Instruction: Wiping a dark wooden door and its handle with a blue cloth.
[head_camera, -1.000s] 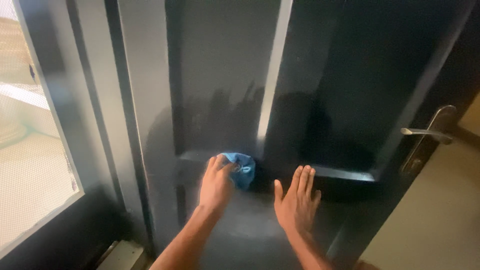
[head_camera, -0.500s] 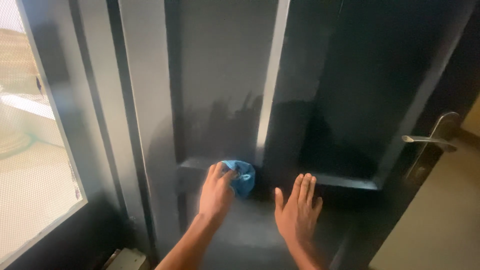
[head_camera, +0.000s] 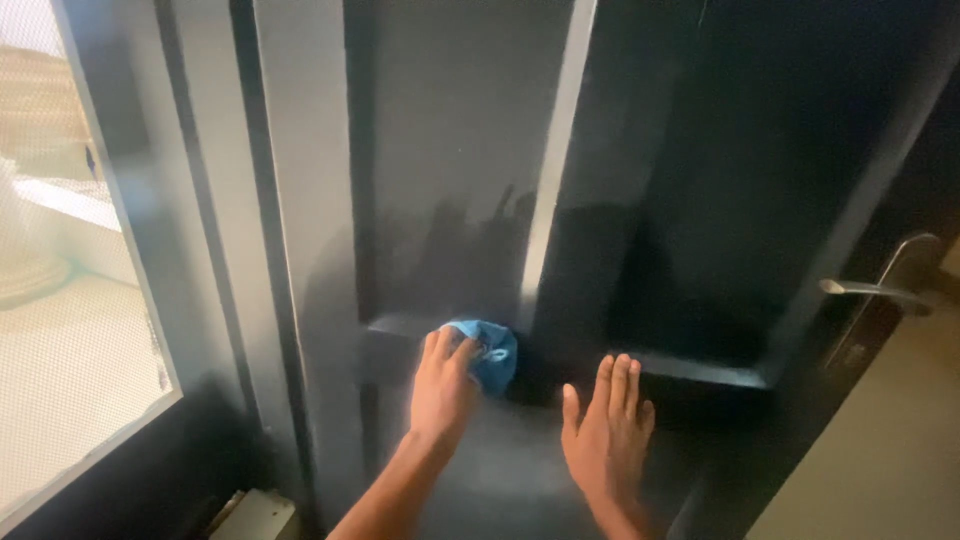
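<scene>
A dark panelled door (head_camera: 690, 200) fills the view. My left hand (head_camera: 442, 385) presses a bunched blue cloth (head_camera: 490, 352) against the ledge at the bottom of the door's left recessed panel. My right hand (head_camera: 608, 430) lies flat and open on the door's lower rail, fingers spread, a little right of the cloth and apart from it. A damp-looking smear shows on the left panel above the cloth.
A metal lever handle (head_camera: 875, 292) sticks out at the door's right edge. A meshed window (head_camera: 70, 300) in a grey frame stands at the left. Pale floor (head_camera: 880, 460) shows at the lower right, and a light block (head_camera: 250, 515) sits at the bottom.
Both hands stay in much the same place on the door. The view has drifted slightly, so the handle sits lower and farther right.
</scene>
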